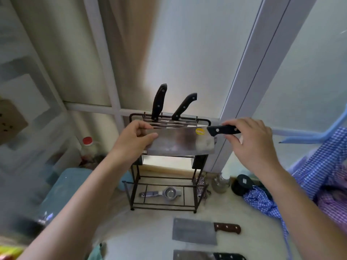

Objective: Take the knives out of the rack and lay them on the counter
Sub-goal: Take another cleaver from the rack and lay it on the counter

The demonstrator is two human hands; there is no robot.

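Cleaver [180, 141] level before rack [135, 166]; right hand [251, 145] fingers pinch handle, left hand [131, 141] blade.

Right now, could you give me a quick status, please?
Both hands on cleaver: left hand at blade, right hand on handle. Two knives in rack. Two cleavers on counter.

Two bare forearms come into view from the bottom edge, one from the lower left and one from the lower right. No sleeve shows on either arm, from the frame edge to the wrist. The left hand [134, 140] and the right hand [251, 141] are both bare: no glove, ring, watch or band is visible. Fingernails look short and unpainted, though the picture is too soft to be sure
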